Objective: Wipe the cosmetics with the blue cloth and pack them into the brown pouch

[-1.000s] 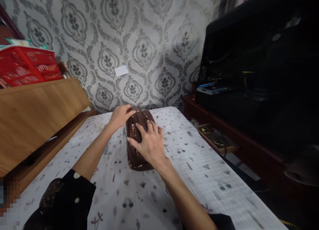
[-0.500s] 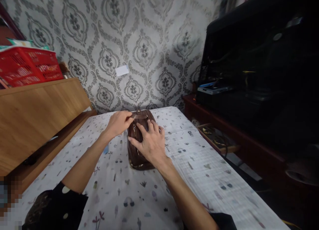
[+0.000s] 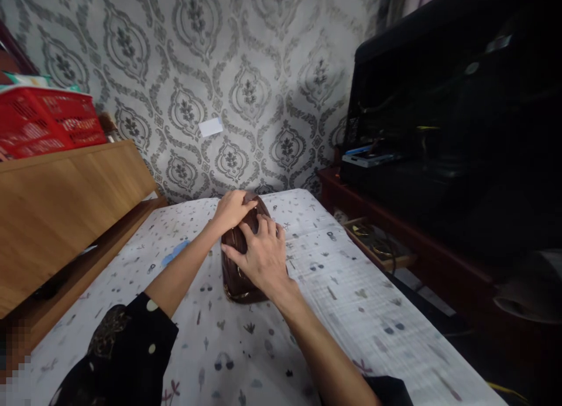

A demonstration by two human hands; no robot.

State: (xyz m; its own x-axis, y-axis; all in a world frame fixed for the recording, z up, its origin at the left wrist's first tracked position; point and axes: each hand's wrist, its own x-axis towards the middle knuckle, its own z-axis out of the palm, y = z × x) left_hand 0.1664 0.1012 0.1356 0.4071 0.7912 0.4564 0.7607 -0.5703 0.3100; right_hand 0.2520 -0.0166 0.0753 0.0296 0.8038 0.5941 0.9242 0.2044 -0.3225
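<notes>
A dark brown leather handbag with gold-coloured zip lines lies on a white printed sheet. My left hand is curled over the bag's far end, and its fingers hide any zip pull there. My right hand presses on the bag's middle with its fingers spread and curved. Most of the bag's top is hidden beneath both hands. A pale blue patch lies on the sheet left of my left forearm.
A wooden cabinet runs along the left, with a red plastic basket on top. On the right stands a large black glossy panel, above a dark red shelf holding a tray of cables. Patterned wallpaper lies behind.
My left hand has moved right, onto the bag's far end, and the metal zip tab it pinched is now hidden. My right hand stays on the bag, and the bag has barely moved.
</notes>
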